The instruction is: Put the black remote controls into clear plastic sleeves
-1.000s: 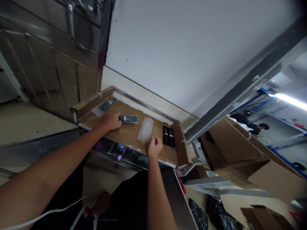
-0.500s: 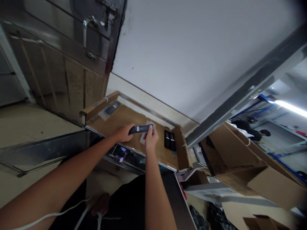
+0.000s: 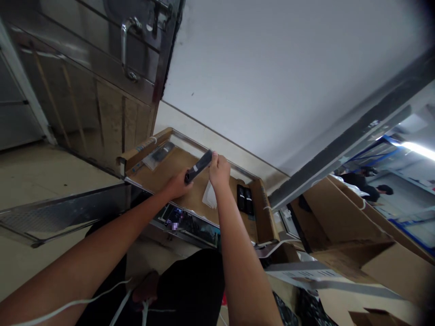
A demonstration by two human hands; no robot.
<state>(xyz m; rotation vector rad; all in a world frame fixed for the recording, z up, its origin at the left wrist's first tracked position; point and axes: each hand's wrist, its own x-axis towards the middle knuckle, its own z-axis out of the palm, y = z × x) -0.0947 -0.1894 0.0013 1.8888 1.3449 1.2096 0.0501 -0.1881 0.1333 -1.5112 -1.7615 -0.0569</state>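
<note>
My left hand (image 3: 179,184) is closed round the lower end of a long dark packet with a small white label (image 3: 203,163). The packet slants up to the right over a cardboard-lined bench. At its upper end, my right hand (image 3: 220,170) pinches it between thumb and fingers. Below the right hand lies a small stack of white sheets or bags (image 3: 210,195), partly hidden by the wrist. Two black elongated pieces with white labels (image 3: 245,199) lie side by side at the right. A dark piece in a clear bag (image 3: 159,154) rests at the bench's left end.
Upright cardboard flaps edge the bench (image 3: 263,210) at both ends. A white wall rises behind it, and a metal door with a handle (image 3: 126,50) stands at the left. Large open cartons (image 3: 340,217) are at the right; a person (image 3: 370,190) is beyond them.
The packet has gone from nearly level to tilted, its right end raised. My right hand has moved up and away from the white sheets, exposing more of them. The view has shifted slightly.
</note>
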